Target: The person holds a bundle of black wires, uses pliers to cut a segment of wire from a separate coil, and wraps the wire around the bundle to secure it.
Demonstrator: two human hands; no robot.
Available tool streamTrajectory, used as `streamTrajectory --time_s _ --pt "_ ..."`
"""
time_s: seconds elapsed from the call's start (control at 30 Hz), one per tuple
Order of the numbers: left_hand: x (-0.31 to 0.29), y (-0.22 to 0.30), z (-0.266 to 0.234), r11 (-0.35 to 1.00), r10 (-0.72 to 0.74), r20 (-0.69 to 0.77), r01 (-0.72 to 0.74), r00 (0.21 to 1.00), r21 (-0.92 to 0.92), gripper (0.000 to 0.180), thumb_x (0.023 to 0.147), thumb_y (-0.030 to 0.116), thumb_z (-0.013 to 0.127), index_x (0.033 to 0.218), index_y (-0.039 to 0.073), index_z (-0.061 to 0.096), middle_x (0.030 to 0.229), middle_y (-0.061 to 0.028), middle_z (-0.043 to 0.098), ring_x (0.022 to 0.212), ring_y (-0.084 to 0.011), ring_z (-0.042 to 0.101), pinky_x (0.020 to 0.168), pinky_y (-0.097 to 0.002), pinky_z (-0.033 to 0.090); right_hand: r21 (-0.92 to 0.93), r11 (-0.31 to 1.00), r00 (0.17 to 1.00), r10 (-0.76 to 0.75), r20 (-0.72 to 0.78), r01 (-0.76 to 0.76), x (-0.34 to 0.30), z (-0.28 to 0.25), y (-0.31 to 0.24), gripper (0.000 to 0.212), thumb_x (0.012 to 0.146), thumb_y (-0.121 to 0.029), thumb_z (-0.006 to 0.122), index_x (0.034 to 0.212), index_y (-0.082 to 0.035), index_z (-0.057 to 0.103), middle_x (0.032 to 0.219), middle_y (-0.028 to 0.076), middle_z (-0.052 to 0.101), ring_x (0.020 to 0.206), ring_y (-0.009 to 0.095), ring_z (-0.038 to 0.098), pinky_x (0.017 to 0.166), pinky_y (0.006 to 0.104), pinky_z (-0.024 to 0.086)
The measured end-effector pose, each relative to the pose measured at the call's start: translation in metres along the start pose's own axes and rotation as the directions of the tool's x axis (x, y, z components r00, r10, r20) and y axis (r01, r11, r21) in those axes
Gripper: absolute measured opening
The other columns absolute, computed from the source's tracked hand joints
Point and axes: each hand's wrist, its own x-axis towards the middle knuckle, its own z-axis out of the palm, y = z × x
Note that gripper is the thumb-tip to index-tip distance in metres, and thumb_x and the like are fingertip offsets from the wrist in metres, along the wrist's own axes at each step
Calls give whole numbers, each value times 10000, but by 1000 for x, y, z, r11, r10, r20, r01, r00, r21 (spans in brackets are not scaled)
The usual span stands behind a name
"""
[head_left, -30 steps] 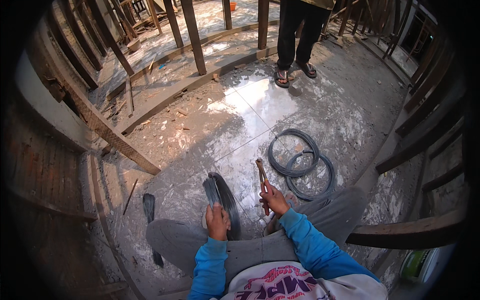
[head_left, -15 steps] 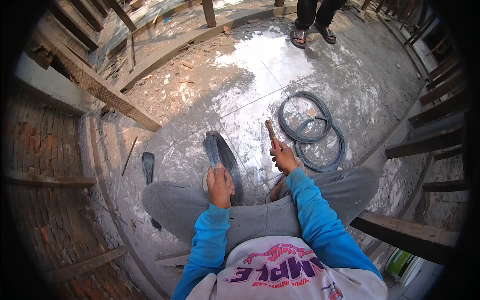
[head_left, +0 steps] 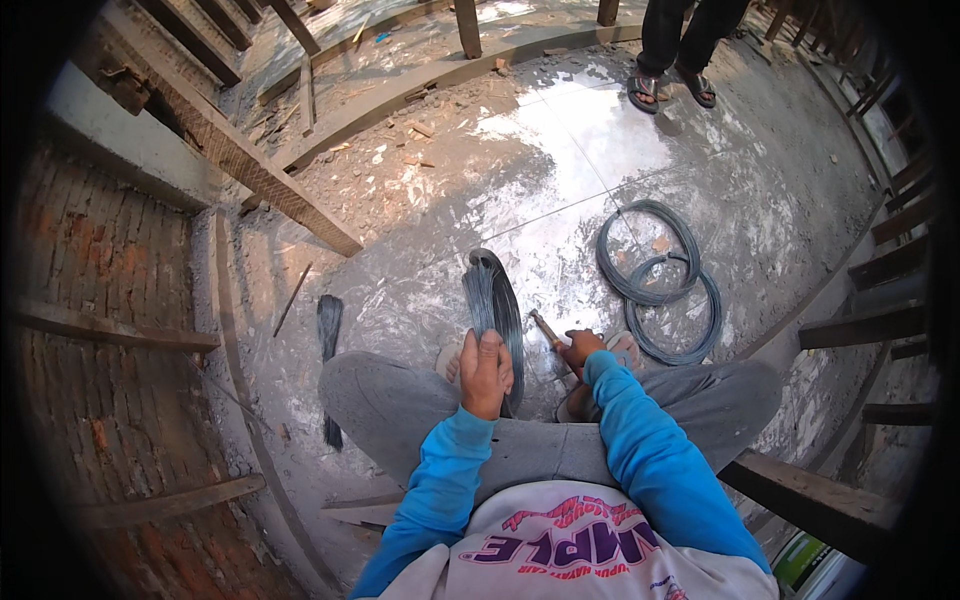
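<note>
My left hand (head_left: pixel 486 372) is closed round a bundle of thin grey wire (head_left: pixel 479 300) between my lower legs. The strands bend over at the far end, and a darker curved length (head_left: pixel 512 345) runs back along the right side. My right hand (head_left: pixel 582 350) grips a pair of pincers (head_left: pixel 546 331), their metal head pointing up and left, a little apart from the wire. Part of the handles is hidden in my fingers.
Two overlapping wire coils (head_left: pixel 648 285) lie on the floor to the right. Another wire bundle (head_left: pixel 329 330) lies by my left knee. Wooden props (head_left: pixel 270 190) lean at left and right. A person in sandals (head_left: pixel 643 93) stands at the far side. A bucket (head_left: pixel 805 562) sits at lower right.
My right hand has lowered, and the pincers have tilted left, nearer the wire bundle. My left hand keeps its hold. The whole view has shifted slightly.
</note>
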Motion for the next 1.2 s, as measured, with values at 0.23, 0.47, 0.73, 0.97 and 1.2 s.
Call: streamTrajectory --time_s 0.23,0.47,0.73,0.97,1.2 --pt "-1 -22 -9 953 147 174 -187 974 239 339 982 379 433 1032 44 449 579 18 396 452 -51 349 388 -225 301 978 195 815 -577 48 80 -104 -132 -149 676 949 -566 364 1259 26 469 1070 148 618 983 209 606 863 355 500" --pt "-9 -23 -1 877 263 294 -354 919 323 366 956 343 496 1125 21 461 641 5 475 517 -71 440 459 -235 347 998 -10 914 -403 -53 54 -140 -133 -172 304 954 -330 527 948 -28 503 668 37 516 591 142 521 560 282 468" --pt "6 -63 -6 746 -172 716 -385 677 543 394 850 398 650 855 10 582 689 -77 595 595 -216 579 588 -370 447 970 125 863 -491 -121 207 -197 -199 -166 338 924 -379 559 844 -56 499 569 -16 450 475 93 431 455 272 389" --pt "32 -33 49 158 -161 753 -736 638 658 373 811 444 620 943 97 649 826 -187 666 778 -386 634 727 -478 490 559 561 787 -350 -509 611 -217 -217 -133 436 858 -389 659 656 -23 536 562 -16 450 548 55 368 470 287 310" --pt "45 -84 35 322 -238 797 -729 555 604 467 830 492 588 1061 91 644 895 -188 674 831 -356 655 692 -445 516 581 387 677 -180 -714 716 -223 -193 -134 340 823 -247 722 650 -10 548 552 -30 452 547 48 359 469 276 303"
